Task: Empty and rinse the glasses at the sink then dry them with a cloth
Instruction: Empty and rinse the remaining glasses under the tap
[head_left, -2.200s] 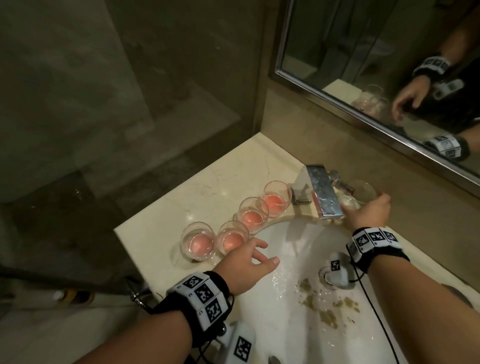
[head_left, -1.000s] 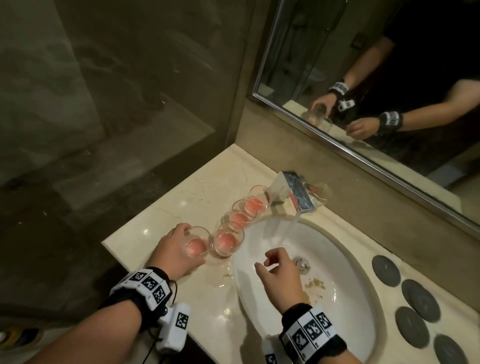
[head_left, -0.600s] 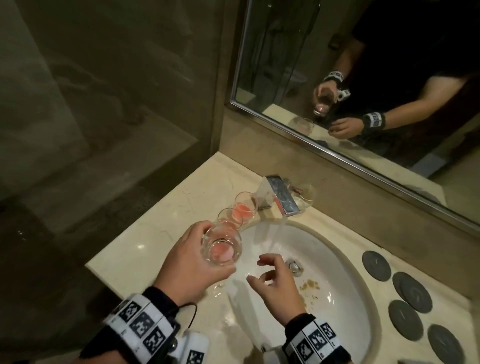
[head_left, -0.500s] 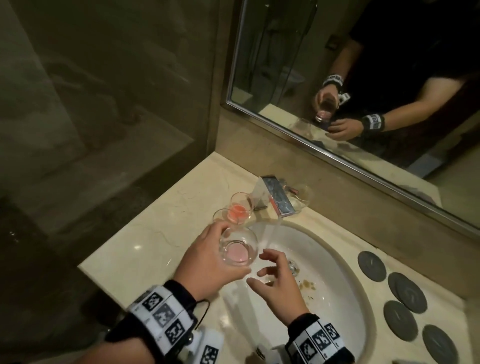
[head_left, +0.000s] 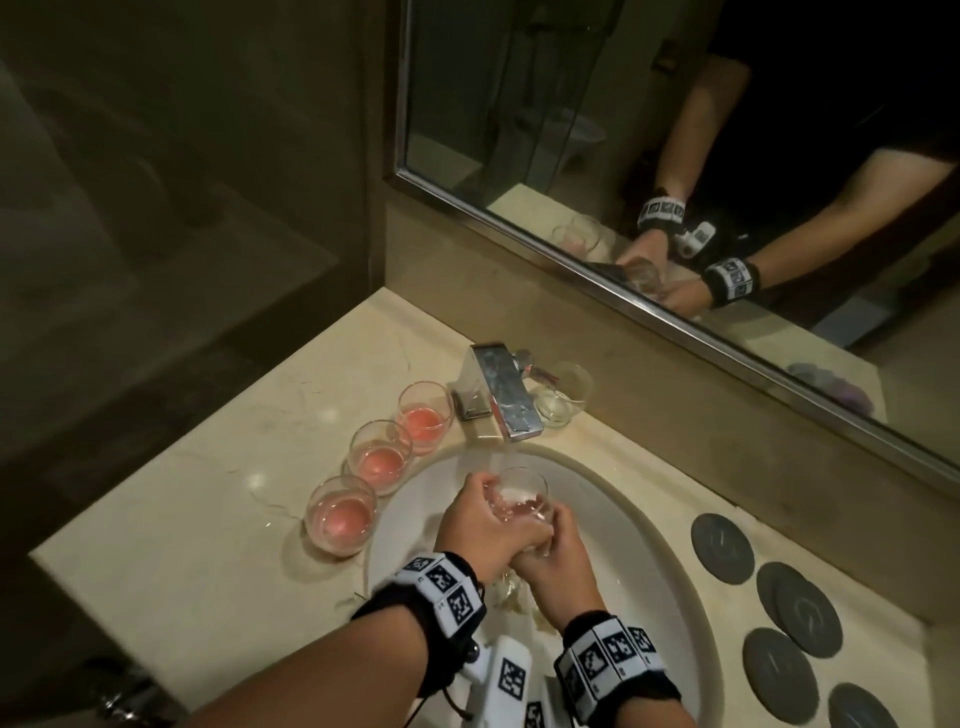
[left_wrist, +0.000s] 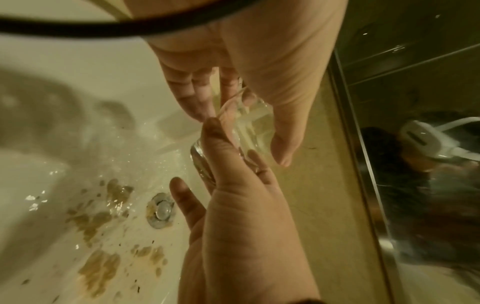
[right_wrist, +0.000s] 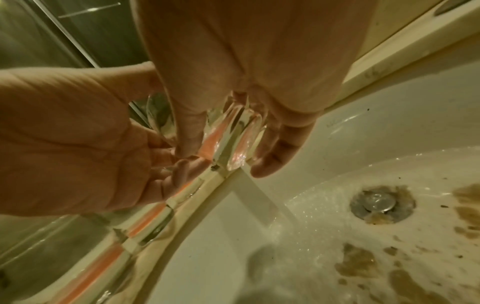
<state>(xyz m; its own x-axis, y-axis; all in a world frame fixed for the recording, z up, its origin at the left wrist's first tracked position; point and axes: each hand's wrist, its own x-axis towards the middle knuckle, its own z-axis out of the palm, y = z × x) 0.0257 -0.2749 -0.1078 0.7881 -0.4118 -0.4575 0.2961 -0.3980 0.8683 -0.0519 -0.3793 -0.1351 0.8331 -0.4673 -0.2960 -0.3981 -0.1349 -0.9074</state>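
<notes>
A clear glass (head_left: 519, 496) is held over the white sink (head_left: 639, 525), just below the chrome faucet (head_left: 501, 395). My left hand (head_left: 480, 519) grips its left side and my right hand (head_left: 558, 540) grips its right side and base. In the left wrist view the glass (left_wrist: 246, 131) sits between the fingers and thumb of my left hand (left_wrist: 233, 115). In the right wrist view my right hand (right_wrist: 228, 156) wraps the glass (right_wrist: 233, 133), which shows a faint pink tint. Three glasses of pink liquid (head_left: 379, 457) stand in a row on the counter to the left.
One empty clear glass (head_left: 563, 395) stands behind the faucet by the wall. Several dark round coasters (head_left: 722, 548) lie on the counter at the right. Brown stains (right_wrist: 355, 261) spot the basin near the drain (right_wrist: 381, 203). Water splashes in the basin (left_wrist: 135, 156). A mirror (head_left: 675, 156) hangs above.
My left hand lifted the nearest pink-filled glass off the counter and carried it over the basin under the faucet. My right hand joined it on the glass. The pink liquid is mostly gone.
</notes>
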